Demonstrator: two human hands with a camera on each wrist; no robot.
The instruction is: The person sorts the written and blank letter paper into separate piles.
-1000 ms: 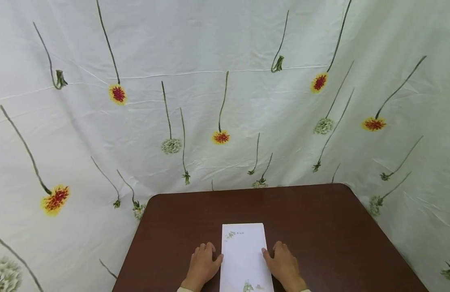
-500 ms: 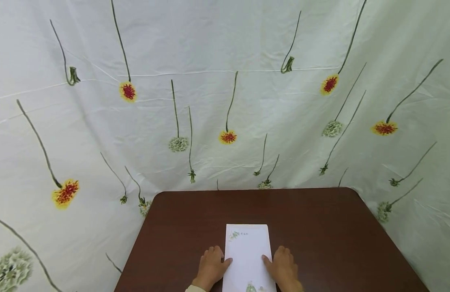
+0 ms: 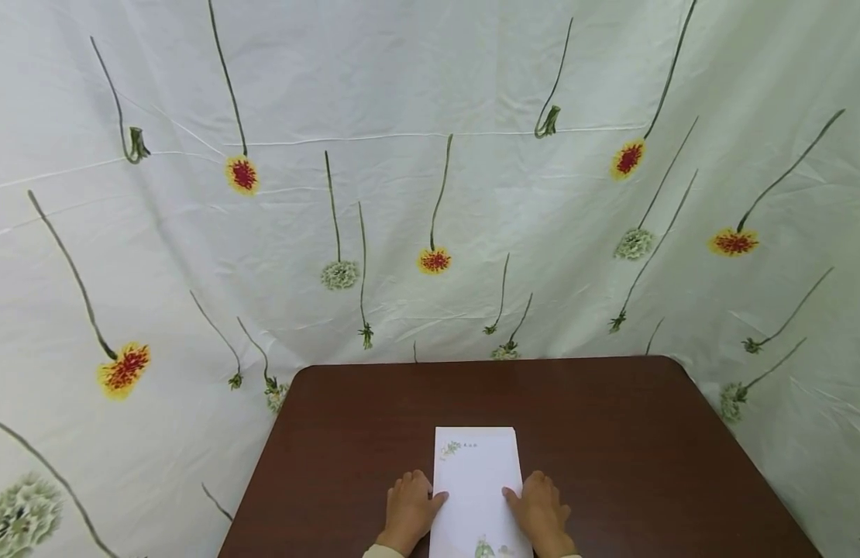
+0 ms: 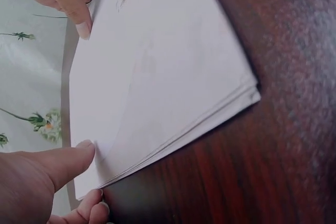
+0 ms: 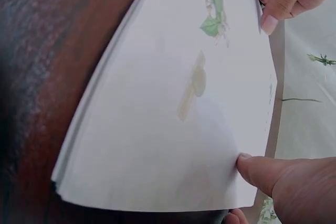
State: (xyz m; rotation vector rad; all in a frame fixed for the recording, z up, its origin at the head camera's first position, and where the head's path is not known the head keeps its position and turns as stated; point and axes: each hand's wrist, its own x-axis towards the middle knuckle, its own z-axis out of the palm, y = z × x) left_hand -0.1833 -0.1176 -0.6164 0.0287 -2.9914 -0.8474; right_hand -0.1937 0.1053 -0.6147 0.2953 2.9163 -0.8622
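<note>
A stack of white paper sheets point(image 3: 475, 488) with green plants printed at its top left and bottom lies near the table's front. My left hand point(image 3: 407, 510) grips its left edge, thumb on the top sheet. Opposite it, my right hand point(image 3: 541, 513) holds the right edge in the same way. In the left wrist view, the left fingertips point(image 4: 97, 211) show beneath the layered edge of the stack. The right thumb point(image 5: 262, 171) presses the top sheet in the right wrist view, where the other right fingers are mostly hidden under the paper.
The dark brown wooden table point(image 3: 646, 449) has rounded far corners. Behind and beside it hangs a pale cloth point(image 3: 290, 232) printed with dandelions and red-yellow flowers on long stems.
Both thumbs have moved inward, further over the top sheet. The head view has shifted slightly, so the table and cloth appear further right.
</note>
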